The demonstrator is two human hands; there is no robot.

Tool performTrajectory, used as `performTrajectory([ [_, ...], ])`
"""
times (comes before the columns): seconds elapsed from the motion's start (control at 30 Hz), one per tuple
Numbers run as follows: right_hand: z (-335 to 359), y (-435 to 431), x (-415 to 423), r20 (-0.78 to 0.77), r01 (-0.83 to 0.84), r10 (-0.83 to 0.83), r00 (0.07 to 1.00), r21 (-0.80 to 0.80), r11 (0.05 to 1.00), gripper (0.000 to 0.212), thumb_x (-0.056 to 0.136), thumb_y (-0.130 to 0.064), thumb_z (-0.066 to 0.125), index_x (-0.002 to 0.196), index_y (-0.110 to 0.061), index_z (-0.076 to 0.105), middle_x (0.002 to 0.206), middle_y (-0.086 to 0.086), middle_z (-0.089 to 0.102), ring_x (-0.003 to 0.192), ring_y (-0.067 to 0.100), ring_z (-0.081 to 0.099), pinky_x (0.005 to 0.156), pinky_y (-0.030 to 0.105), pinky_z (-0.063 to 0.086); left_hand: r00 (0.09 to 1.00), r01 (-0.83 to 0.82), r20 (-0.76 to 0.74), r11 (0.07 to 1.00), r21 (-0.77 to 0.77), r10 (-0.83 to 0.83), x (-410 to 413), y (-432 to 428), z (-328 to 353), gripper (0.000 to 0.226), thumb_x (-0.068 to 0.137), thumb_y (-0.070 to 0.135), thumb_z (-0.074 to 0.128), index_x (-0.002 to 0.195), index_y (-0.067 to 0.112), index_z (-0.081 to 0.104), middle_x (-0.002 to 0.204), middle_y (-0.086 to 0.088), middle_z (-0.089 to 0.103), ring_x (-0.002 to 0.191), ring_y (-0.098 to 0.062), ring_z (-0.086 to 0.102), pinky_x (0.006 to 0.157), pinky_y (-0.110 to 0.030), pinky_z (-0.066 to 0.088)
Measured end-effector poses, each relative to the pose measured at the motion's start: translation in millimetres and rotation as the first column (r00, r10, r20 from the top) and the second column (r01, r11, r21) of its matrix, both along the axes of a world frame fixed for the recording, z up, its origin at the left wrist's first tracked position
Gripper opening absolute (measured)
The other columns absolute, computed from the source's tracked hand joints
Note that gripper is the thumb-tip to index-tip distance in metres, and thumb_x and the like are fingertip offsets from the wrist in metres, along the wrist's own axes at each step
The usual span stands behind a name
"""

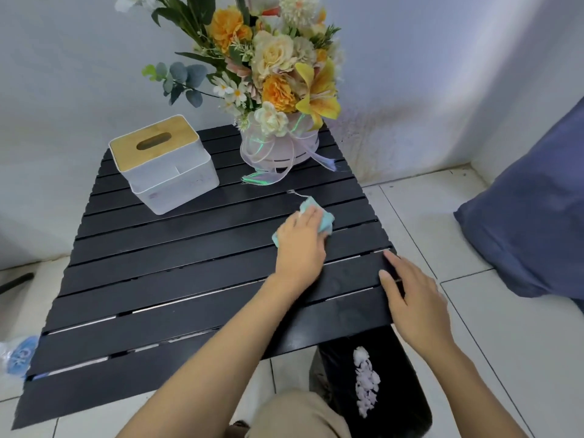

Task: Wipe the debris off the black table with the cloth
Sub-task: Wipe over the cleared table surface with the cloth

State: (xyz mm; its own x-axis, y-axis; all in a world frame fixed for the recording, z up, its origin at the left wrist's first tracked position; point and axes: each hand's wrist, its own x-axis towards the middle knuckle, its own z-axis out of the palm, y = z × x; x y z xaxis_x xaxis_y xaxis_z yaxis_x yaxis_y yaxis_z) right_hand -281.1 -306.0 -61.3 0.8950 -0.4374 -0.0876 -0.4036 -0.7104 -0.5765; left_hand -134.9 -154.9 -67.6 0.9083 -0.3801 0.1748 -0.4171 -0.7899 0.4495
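The black slatted table [177, 279] fills the middle of the head view. A crumpled light blue cloth [325, 221] lies on its right half. My left hand [300, 245] rests palm down on the cloth, fingers curved over the bunch and holding it against a slat. Just beyond the cloth, a thin line of pale debris [294, 193] sits on the table. My right hand [414, 308] rests flat on the table's right edge, fingers straight, holding nothing.
A white tissue box with a wooden lid [164, 165] stands at the back left. A flower bouquet in a pale pot [278, 147] stands at the back right. Below the front right corner is a black-lined bin [395, 390] with white scraps [366, 380]. A blue cushion [531, 222] lies right.
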Motion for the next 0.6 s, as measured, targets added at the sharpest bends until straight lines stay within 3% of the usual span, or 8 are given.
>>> performTrajectory([
  [0.07, -4, -5, 4, 0.044, -0.026, 0.021, 0.999, 0.122, 0.992, 0.042, 0.101, -0.041, 0.032, 0.142, -0.040, 0.040, 0.143, -0.013, 0.045, 0.128, 0.012, 0.046, 0.095, 0.030, 0.040, 0.991, 0.129, 0.044, 0.991, -0.019, -0.128, -64, -1, -1, 0.044, 0.090, 0.021, 0.054, 0.134, 0.017, 0.050, 0.139, 0.004, 0.050, 0.120, -0.027, 0.048, 0.099, -0.040, 0.039],
  [0.13, -4, -11, 9, 0.106, -0.037, 0.007, 0.994, 0.284, 0.958, 0.039, 0.103, -0.031, 0.035, 0.141, -0.037, 0.044, 0.140, -0.013, 0.050, 0.127, 0.006, 0.047, 0.097, 0.022, 0.037, 0.958, 0.283, 0.053, 0.959, -0.013, -0.282, -112, 6, 2, 0.047, 0.092, 0.030, 0.047, 0.138, 0.021, 0.047, 0.144, 0.008, 0.046, 0.125, -0.021, 0.046, 0.102, -0.035, 0.037],
  [0.2, -3, -17, 10, 0.123, -0.040, -0.028, 0.992, 0.518, 0.854, 0.039, 0.102, -0.027, 0.042, 0.139, -0.037, 0.047, 0.140, -0.017, 0.050, 0.127, 0.000, 0.047, 0.107, 0.022, 0.036, 0.921, 0.388, -0.004, 0.921, -0.045, -0.389, -110, 19, 3, 0.048, 0.094, 0.037, 0.043, 0.140, 0.025, 0.044, 0.146, 0.012, 0.043, 0.130, -0.014, 0.042, 0.107, -0.031, 0.031],
  [0.27, -2, -23, 8, 0.112, -0.043, -0.042, 0.993, 0.659, 0.751, 0.039, 0.101, -0.027, 0.047, 0.138, -0.039, 0.048, 0.138, -0.021, 0.050, 0.125, -0.005, 0.047, 0.108, 0.024, 0.038, 0.907, 0.418, 0.038, 0.908, 0.023, -0.419, -74, 27, 2, 0.046, 0.094, 0.039, 0.043, 0.139, 0.028, 0.047, 0.146, 0.013, 0.044, 0.134, -0.013, 0.040, 0.110, -0.032, 0.029],
  [0.37, -1, -25, 9, 0.097, -0.028, -0.065, 0.993, 0.739, 0.673, 0.039, 0.101, -0.025, 0.047, 0.137, -0.040, 0.049, 0.135, -0.024, 0.051, 0.118, -0.013, 0.048, 0.090, 0.010, 0.046, 0.971, 0.222, 0.063, 0.970, 0.100, -0.229, -9, 16, -5, 0.043, 0.091, 0.030, 0.048, 0.134, 0.024, 0.051, 0.143, 0.006, 0.049, 0.134, -0.023, 0.042, 0.111, -0.041, 0.026],
  [0.5, -4, -25, 12, 0.090, -0.005, -0.101, 0.991, 0.767, 0.642, 0.041, 0.102, -0.018, 0.044, 0.138, -0.036, 0.049, 0.134, -0.018, 0.054, 0.116, -0.010, 0.051, 0.077, 0.004, 0.047, 0.995, -0.099, 0.004, 0.995, 0.028, 0.099, 10, -23, 0, 0.028, 0.088, 0.018, 0.052, 0.115, 0.012, 0.057, 0.115, -0.005, 0.062, 0.107, -0.029, 0.055, 0.097, -0.042, 0.037],
  [0.6, -4, -23, 14, 0.105, -0.003, -0.123, 0.987, 0.774, 0.633, 0.041, 0.102, -0.013, 0.045, 0.137, -0.032, 0.050, 0.133, -0.017, 0.055, 0.109, -0.017, 0.052, 0.077, 0.002, 0.044, 1.000, 0.015, 0.023, 0.999, -0.028, -0.015, -38, -42, 6, 0.023, 0.087, 0.016, 0.054, 0.108, 0.011, 0.059, 0.106, -0.007, 0.063, 0.097, -0.031, 0.056, 0.087, -0.043, 0.043],
])
